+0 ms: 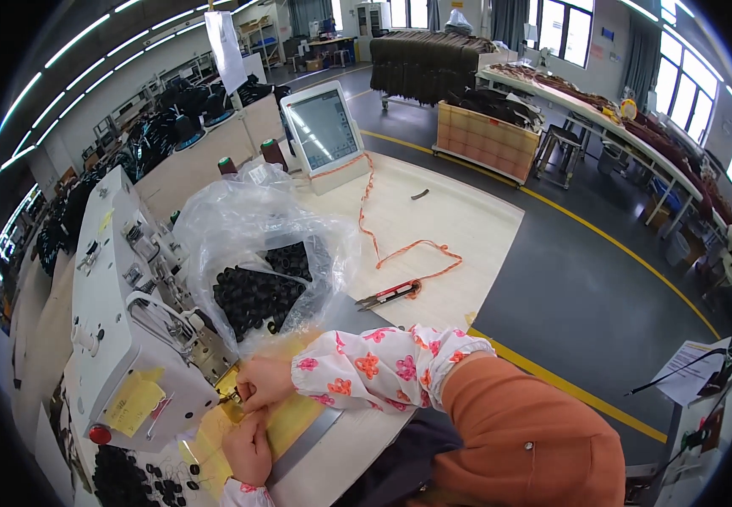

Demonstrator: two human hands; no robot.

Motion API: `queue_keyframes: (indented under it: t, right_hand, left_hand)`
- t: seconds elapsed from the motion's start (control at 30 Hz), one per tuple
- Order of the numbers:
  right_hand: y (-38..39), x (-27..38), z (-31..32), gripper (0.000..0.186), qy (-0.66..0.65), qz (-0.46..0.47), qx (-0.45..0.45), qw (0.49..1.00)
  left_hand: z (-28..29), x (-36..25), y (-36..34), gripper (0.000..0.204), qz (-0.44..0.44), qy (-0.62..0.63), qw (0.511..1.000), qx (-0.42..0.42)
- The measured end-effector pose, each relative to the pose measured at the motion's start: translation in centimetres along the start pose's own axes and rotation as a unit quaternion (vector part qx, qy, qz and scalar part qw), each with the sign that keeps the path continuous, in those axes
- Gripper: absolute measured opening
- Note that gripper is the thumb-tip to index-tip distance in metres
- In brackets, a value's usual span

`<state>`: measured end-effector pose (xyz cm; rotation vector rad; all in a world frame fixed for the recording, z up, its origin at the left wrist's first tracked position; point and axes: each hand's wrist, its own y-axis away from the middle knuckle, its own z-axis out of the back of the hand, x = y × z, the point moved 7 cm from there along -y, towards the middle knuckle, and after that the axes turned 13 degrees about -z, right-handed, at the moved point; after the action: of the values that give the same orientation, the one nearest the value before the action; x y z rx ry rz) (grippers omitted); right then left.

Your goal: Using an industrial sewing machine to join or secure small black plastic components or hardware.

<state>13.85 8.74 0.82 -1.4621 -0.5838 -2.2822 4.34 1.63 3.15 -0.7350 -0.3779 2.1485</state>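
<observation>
At the needle end of a white sewing machine [121, 296], both of my hands are close together over a yellow sheet [294, 422]. My right hand [266, 380], its arm in a flowered sleeve cover, has its fingers pinched beside the needle area. Whatever sits between those fingertips is too small to make out. Just nearer to me, my left hand [248, 448] is closed, its fingertips almost meeting the right hand's; its grip is hidden too. Beyond them lies an opened clear plastic bag [332, 262] full of small black loop-like pieces [256, 300].
Red-handled thread snips [391, 294] lie on the table, tied to an orange cord [368, 211]. A tablet-like screen [324, 127] stands at the back, near thread cones [273, 154]. More small black pieces [121, 477] are heaped at the lower left. A fabric cart [488, 139] stands across the aisle.
</observation>
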Motion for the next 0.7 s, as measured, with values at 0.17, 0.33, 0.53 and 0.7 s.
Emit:
queue_keyframes:
  t: [0.17,0.33,0.53,0.7]
  right_hand:
    - [-0.5,-0.4,0.4,0.016,0.03,0.052,-0.041,0.997]
    - [-0.7,-0.9,1.8,0.017,0.01,0.09,-0.051,0.995]
    - [-2.6,1.1,-2.6,0.019,0.071,0.097,-0.011,0.993]
    - [0.2,-0.1,0.9,0.017,0.091,-0.005,-0.054,0.994]
  left_hand:
    - [0.2,1.2,-0.1,0.01,0.028,0.037,0.998,-0.04]
    - [-1.1,6.2,0.8,0.013,0.171,0.103,0.978,-0.055]
    - [4.2,5.8,3.3,0.023,0.201,0.046,0.967,-0.152]
    - [2.5,5.8,0.4,0.021,0.125,0.061,0.976,-0.17]
